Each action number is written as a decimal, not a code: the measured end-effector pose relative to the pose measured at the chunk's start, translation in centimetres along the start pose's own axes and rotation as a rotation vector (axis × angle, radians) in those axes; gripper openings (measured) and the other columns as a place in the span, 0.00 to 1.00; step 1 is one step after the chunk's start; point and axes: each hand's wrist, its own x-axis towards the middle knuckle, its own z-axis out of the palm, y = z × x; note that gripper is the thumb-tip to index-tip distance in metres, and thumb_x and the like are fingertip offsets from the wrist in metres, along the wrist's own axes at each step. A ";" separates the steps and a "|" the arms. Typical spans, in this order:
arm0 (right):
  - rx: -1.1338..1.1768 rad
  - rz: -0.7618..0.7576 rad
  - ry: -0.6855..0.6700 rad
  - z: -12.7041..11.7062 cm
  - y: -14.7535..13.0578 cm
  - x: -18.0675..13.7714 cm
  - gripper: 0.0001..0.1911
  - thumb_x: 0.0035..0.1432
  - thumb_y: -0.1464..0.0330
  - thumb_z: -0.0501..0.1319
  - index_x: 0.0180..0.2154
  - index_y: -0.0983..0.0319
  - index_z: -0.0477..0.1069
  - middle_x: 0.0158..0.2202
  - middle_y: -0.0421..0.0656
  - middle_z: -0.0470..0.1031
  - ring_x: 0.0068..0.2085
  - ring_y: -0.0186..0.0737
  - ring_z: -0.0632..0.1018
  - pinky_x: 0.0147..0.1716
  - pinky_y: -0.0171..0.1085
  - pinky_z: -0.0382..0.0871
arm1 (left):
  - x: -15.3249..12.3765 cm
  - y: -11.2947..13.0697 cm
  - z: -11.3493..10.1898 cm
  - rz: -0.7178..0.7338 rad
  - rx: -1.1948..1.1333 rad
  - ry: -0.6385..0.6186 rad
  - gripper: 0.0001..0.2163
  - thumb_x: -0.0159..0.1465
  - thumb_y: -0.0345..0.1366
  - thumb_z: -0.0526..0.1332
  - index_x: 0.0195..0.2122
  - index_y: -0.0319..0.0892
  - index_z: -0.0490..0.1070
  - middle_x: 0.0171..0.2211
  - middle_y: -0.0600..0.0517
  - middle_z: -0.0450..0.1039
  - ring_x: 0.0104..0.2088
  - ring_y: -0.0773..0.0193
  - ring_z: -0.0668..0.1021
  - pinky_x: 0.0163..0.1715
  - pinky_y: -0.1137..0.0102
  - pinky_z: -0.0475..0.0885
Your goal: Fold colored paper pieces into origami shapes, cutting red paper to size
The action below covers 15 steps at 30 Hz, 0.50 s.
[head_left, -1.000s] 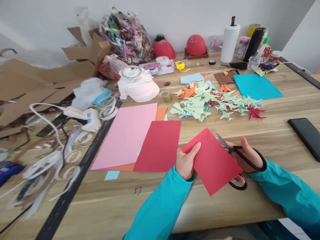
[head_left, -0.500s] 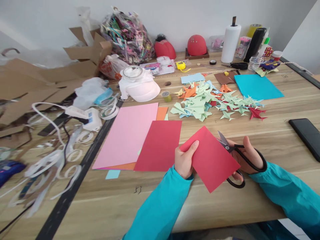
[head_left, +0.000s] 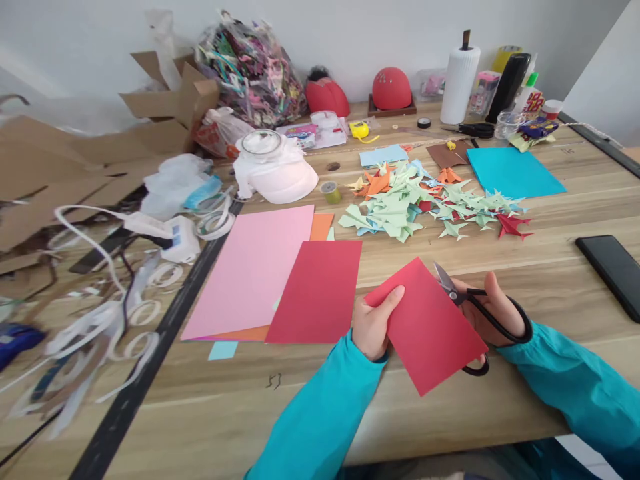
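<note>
Pinched between the thumb and fingers of my left hand (head_left: 376, 325) is a red sheet of paper (head_left: 431, 327), held tilted above the table. My right hand (head_left: 493, 310) is closed around the black handles of a pair of scissors (head_left: 454, 292). One blade shows beyond the sheet's right edge; the other blade and part of the lower handle are hidden behind the paper. To the left, a second red sheet (head_left: 317, 293) lies flat, overlapping a pink sheet (head_left: 255, 273) with orange paper (head_left: 321, 227) under it.
Folded paper pieces (head_left: 400, 207) are heaped behind my hands, beside a blue sheet (head_left: 515, 172). A phone (head_left: 610, 273) lies at the right. White cables and a power adapter (head_left: 180, 240) clutter the left, with cardboard boxes (head_left: 165, 100) behind.
The red sheet in my left hand has shifted slightly right and down, covering more of the lower scissor handle. My right hand stays almost in place.
</note>
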 end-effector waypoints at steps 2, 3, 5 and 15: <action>-0.031 0.020 0.000 0.1 -0.2 0.0 0.45 0.57 0.38 0.32 0.65 0.58 0.48 0.39 0.48 0.77 0.19 0.31 0.72 0.19 0.33 0.67 | 0.0 0.1 0.1 0.013 -0.014 0.024 0.16 0.42 0.42 0.75 0.28 0.37 0.79 0.26 0.48 0.80 0.27 0.59 0.80 0.28 0.68 0.76; -0.046 0.031 0.003 0.1 -0.2 0.1 0.46 0.56 0.38 0.31 0.65 0.58 0.48 0.38 0.48 0.77 0.18 0.31 0.71 0.18 0.33 0.67 | 0.0 0.2 0.2 0.017 -0.018 0.030 0.16 0.41 0.42 0.75 0.28 0.37 0.79 0.26 0.48 0.80 0.27 0.59 0.80 0.29 0.67 0.77; -0.061 0.050 0.003 0.1 -0.3 0.1 0.46 0.56 0.38 0.30 0.65 0.58 0.49 0.38 0.48 0.77 0.17 0.30 0.70 0.18 0.33 0.66 | 0.0 0.2 0.2 0.013 -0.024 0.030 0.16 0.41 0.42 0.75 0.28 0.37 0.79 0.26 0.48 0.80 0.27 0.58 0.81 0.29 0.67 0.77; -0.030 0.007 0.064 -0.3 0.2 0.0 0.46 0.57 0.37 0.36 0.66 0.59 0.46 0.44 0.49 0.76 0.28 0.35 0.75 0.29 0.35 0.67 | -0.4 -0.4 0.1 -0.077 -0.006 -0.092 0.18 0.43 0.42 0.75 0.32 0.35 0.80 0.31 0.44 0.81 0.30 0.54 0.82 0.33 0.63 0.77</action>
